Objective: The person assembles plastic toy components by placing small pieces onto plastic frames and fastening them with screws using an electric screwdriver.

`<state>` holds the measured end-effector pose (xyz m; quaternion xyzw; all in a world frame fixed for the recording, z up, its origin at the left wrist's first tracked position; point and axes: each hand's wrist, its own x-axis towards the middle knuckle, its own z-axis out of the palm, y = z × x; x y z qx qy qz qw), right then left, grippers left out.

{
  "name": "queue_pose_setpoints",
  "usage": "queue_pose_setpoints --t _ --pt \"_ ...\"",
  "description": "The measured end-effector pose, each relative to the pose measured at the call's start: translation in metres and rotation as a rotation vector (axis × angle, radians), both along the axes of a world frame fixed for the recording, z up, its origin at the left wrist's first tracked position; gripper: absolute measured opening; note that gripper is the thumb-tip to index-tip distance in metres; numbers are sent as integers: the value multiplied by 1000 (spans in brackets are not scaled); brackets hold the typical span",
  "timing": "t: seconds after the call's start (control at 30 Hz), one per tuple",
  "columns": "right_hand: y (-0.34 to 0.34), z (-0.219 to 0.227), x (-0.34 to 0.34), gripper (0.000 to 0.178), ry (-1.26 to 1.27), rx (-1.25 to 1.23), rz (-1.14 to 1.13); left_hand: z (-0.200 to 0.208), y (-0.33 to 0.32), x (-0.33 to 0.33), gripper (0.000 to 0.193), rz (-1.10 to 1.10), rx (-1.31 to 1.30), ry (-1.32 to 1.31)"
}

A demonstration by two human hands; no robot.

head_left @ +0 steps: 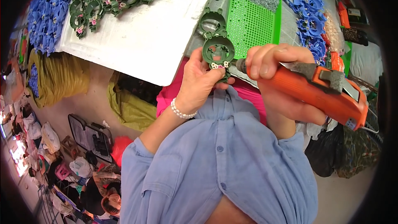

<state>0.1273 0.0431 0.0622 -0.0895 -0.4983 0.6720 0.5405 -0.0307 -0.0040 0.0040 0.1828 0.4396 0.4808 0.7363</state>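
Off the near left corner of the bright green perforated plastic tray (253, 27), the left grip (198, 78) is pinching a dark green ringed plastic part (219, 42) lengthwise along it, while the right grip (282, 53), wrapped round an orange handheld tool (299, 88), is aiming the tip crosswise at the part

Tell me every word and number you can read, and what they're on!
None can be read clearly.
Orange power tool: small blue-and-white marking near its end, too small to read.
Dark package, upper right: pale patch, too small to tell if it's writing.
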Motion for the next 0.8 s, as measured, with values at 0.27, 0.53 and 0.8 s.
queue_pose_setpoints --t 0.27,0.53,0.8 --pt "0 -12 -2 81 -22 -79 5 5 -1 3 42 32 27 49" --pt "2 -19 -4 88 -16 4 31 3 -4 11 44 110 53 82" --pt "4 -23 -8 97 -55 77 -68 -2 -5 12 44 166 78 55"
